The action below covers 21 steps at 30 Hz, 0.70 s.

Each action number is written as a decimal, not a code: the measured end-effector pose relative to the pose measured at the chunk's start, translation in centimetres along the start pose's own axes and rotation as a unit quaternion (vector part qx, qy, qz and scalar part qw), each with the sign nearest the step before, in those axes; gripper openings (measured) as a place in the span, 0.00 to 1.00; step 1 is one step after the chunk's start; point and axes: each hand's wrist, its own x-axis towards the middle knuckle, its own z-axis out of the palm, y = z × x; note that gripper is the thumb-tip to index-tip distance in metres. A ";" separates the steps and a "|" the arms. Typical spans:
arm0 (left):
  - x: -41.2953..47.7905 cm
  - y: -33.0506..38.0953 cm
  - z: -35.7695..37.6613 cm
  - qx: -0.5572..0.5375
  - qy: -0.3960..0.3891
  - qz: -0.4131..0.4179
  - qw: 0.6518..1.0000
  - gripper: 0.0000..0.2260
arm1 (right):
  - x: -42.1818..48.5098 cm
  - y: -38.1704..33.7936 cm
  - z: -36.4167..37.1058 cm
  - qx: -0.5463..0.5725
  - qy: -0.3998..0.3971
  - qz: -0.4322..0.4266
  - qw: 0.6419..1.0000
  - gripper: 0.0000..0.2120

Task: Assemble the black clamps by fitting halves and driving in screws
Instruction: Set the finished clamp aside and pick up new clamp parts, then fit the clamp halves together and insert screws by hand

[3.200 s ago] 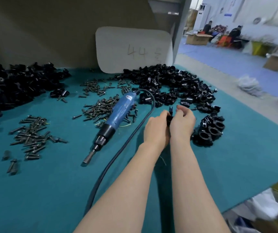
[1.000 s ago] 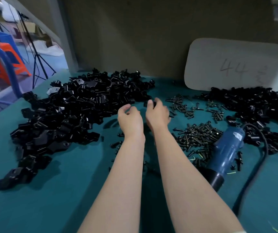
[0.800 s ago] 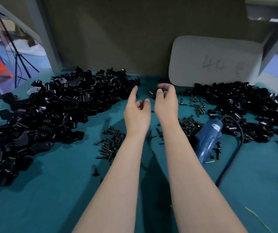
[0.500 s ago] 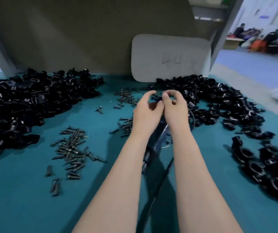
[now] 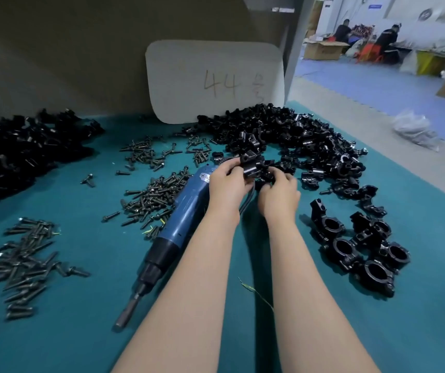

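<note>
head | we've got left hand [image 5: 226, 181] and right hand [image 5: 279, 192] both pinching one clamp pair [image 5: 252, 165], halves probably not seated yet (blurry) | done: small batch of finished clamps [image 5: 361, 254] right of grip | left: big loose-halves pile [image 5: 283, 135] beyond grip; screws [image 5: 156, 195] and driver [image 5: 186, 205] lying left of grip, screw not yet driven

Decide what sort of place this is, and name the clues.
Probably a factory assembly bench: heaps of clamp halves, piles of screws and a powered screwdriver lie on it.

Even, soft overhead light, faint shadows under the forearms, wide-angle bending and slight blur toward the edges.
</note>
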 end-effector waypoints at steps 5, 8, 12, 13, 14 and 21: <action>0.1 -0.1 -0.2 -0.055 -0.012 -0.015 0.998 0.08 | 0.6 -0.6 1.1 -0.121 -0.021 0.033 0.992 0.25; 0.2 0.0 -0.6 -0.042 -0.015 0.004 0.999 0.09 | 0.6 -0.5 1.7 -0.125 0.005 0.039 0.991 0.24; -0.2 0.7 -1.2 -0.100 -0.045 -0.017 0.994 0.07 | 0.6 -0.7 1.8 -0.082 0.031 0.052 0.995 0.19; -0.4 0.9 -1.4 -0.126 -0.056 -0.028 0.990 0.06 | 0.6 -0.7 1.7 -0.063 0.039 0.056 0.996 0.17; -0.6 1.2 -1.6 -0.152 -0.066 -0.038 0.986 0.06 | 0.5 -0.7 1.7 -0.051 0.046 0.055 0.996 0.15; -2.1 3.1 -4.4 -0.182 -0.073 -0.041 0.980 0.05 | -1.9 -0.7 0.9 0.106 0.151 -0.015 0.983 0.09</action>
